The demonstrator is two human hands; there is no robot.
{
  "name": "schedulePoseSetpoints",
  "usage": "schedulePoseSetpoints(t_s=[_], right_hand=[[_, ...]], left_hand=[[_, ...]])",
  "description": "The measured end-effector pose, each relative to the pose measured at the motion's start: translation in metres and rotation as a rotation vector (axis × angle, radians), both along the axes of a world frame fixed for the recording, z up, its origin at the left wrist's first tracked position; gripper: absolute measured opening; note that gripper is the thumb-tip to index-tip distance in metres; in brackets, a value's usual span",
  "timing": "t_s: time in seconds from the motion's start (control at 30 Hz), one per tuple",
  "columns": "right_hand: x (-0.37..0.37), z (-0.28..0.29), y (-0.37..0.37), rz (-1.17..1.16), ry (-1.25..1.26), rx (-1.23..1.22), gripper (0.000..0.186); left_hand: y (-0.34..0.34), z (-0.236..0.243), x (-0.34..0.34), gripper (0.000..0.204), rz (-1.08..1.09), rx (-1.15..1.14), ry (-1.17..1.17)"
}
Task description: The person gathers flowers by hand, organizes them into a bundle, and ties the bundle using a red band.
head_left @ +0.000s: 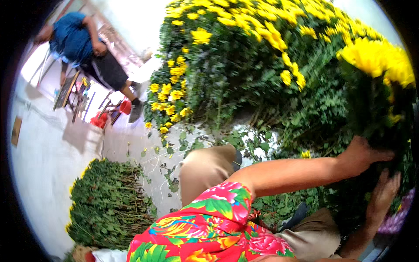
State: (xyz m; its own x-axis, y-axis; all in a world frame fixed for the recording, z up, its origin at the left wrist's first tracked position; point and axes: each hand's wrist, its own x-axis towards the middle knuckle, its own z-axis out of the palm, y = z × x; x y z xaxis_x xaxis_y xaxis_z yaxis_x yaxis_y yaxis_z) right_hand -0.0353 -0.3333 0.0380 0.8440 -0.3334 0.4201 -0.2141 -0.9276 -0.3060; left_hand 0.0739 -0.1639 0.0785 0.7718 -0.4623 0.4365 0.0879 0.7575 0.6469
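Observation:
A bunch of yellow chrysanthemums (pixel 371 59) with dark green leaves stands at the right side of the view. My left hand (pixel 364 153) reaches across to it and closes on its lower part; some of the fingers are lost in the dark foliage. Just below, my right hand (pixel 385 190) is against the bunch's lower leaves, its visible fingers stretched out and slightly blurred. A great heap of the same chrysanthemums (pixel 257 78) lies ahead of me, blooms facing up and away, with stems and leaves toward my legs.
Another stack of leafy stems (pixel 111 203) lies at the lower left. Loose leaves and petals litter the grey floor (pixel 122 144). At the upper left a person in a blue shirt (pixel 72 37) bends near a wooden stool (pixel 65 94) and red containers (pixel 125 106). Purple checked cloth (pixel 397 216) shows at the right edge.

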Motion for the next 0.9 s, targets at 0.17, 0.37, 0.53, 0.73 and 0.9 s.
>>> schedulePoseSetpoints(t_s=[0.17,0.37,0.53,0.73,0.9], right_hand=[[0.031,0.076,-0.011,0.028,0.001,-0.08,0.054],[0.057,0.097,0.066,0.272,0.055,0.03,0.054],[0.015,0.055,0.139,0.446,0.118,0.364,0.054],[-0.041,-0.019,0.191,0.447,0.232,0.947,0.054],[-0.066,-0.058,0.179,0.368,0.154,1.416,0.054]], left_hand=[[0.009,0.113,-0.019,0.035,0.217,0.026,-0.464],[0.047,0.163,-0.026,0.033,0.728,0.438,-0.942],[0.062,0.165,-0.024,0.032,1.164,1.026,-1.366],[0.064,0.126,-0.062,0.032,1.305,1.359,-1.669],[0.066,0.043,-0.124,0.034,1.091,1.509,-1.408]])
